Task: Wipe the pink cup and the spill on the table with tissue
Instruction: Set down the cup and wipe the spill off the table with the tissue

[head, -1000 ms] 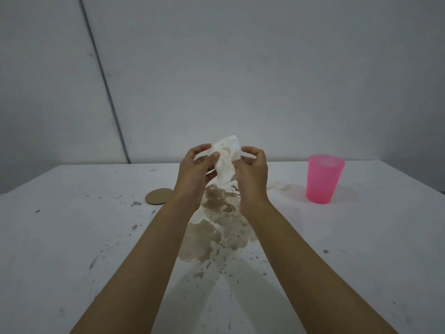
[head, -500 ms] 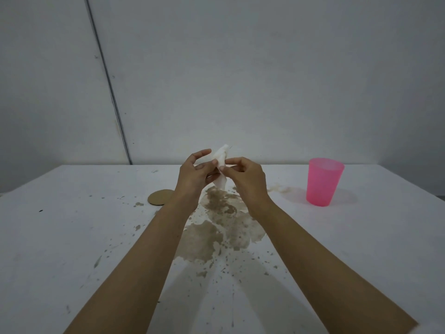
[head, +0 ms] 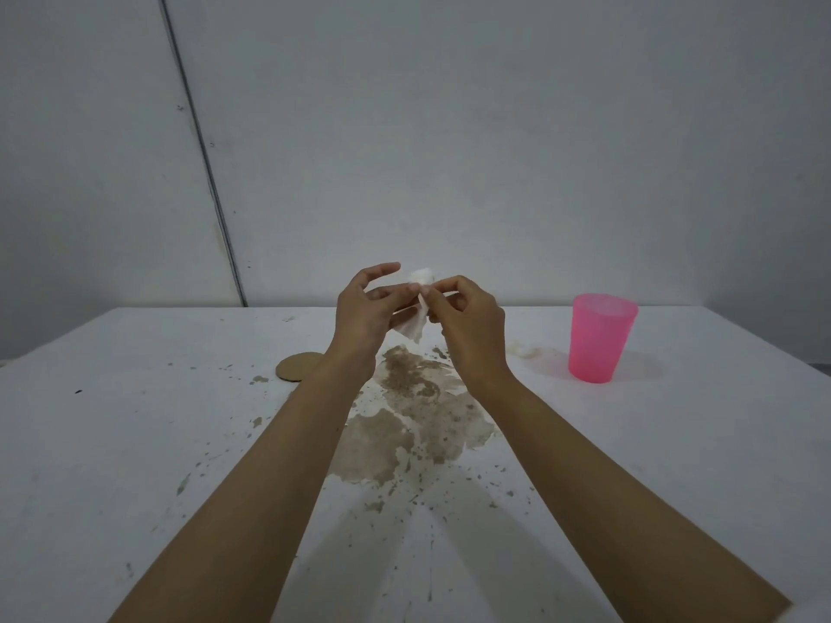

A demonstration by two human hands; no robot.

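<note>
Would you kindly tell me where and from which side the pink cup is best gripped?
Probably round its upper wall, from the near-left side. The pink cup stands upright, mouth up, narrowing toward its base, so a grip high up should not slip; that side faces the right hand, now pinching the tissue.
</note>
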